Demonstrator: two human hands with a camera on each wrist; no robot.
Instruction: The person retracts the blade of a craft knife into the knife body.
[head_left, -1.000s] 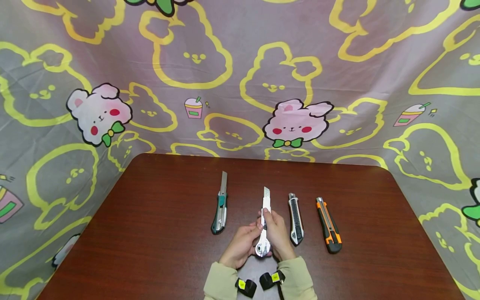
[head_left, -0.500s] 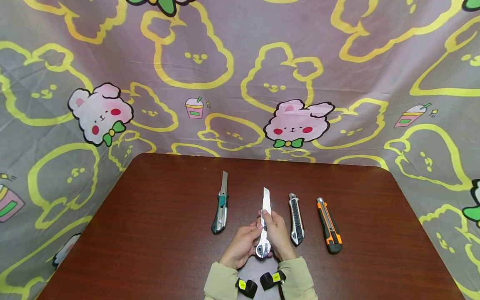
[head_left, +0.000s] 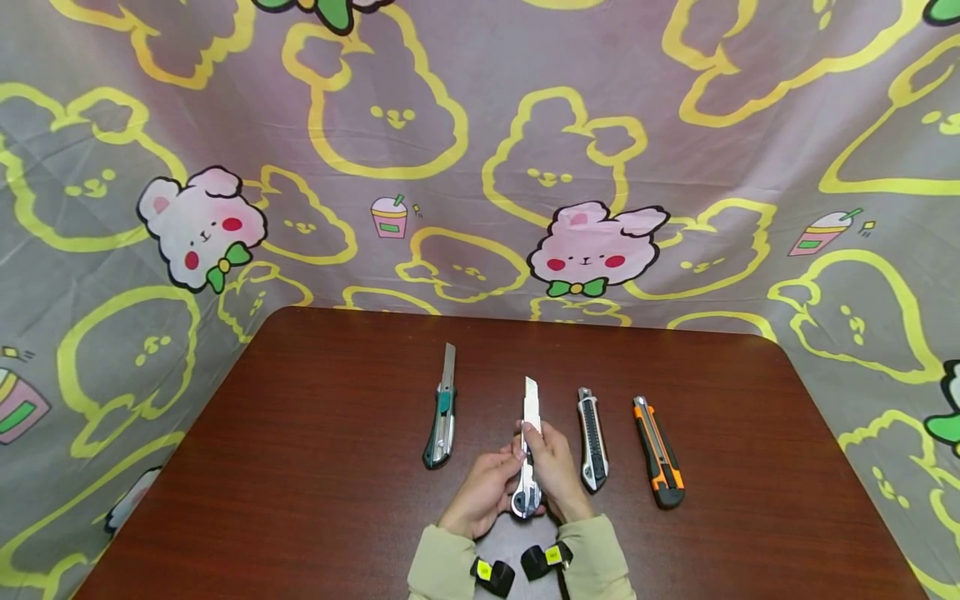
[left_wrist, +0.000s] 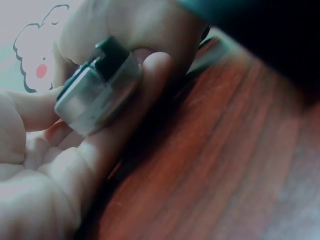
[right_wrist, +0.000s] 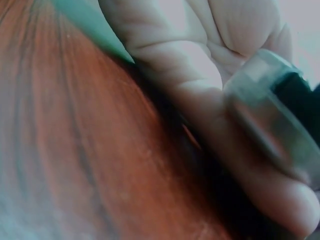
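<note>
Both hands hold a silver snap-off utility knife [head_left: 527, 500] over the near middle of the table, its long blade [head_left: 532, 400] slid out and pointing away from the person. From the left, the left hand [head_left: 480, 493] pinches the handle, thumb on its side. The right hand [head_left: 558, 473] grips it from the right with its thumb lying on top near the base of the blade. In the left wrist view the knife's butt end [left_wrist: 97, 97] rests across the fingers. The right wrist view shows the same metal end [right_wrist: 270, 115] against a finger, blurred.
On the brown table [head_left: 322, 417] lie a green-and-silver utility knife [head_left: 442, 417] with its blade out, left of the hands, a grey-and-black one [head_left: 592, 442] close to the right hand, and an orange-and-black one [head_left: 658, 454] farther right. A patterned cloth [head_left: 465, 208] hangs behind.
The held knife has shifted very slightly toward the person and its blade tip a touch to the left. Both hands keep their hold; the other knives lie still.
</note>
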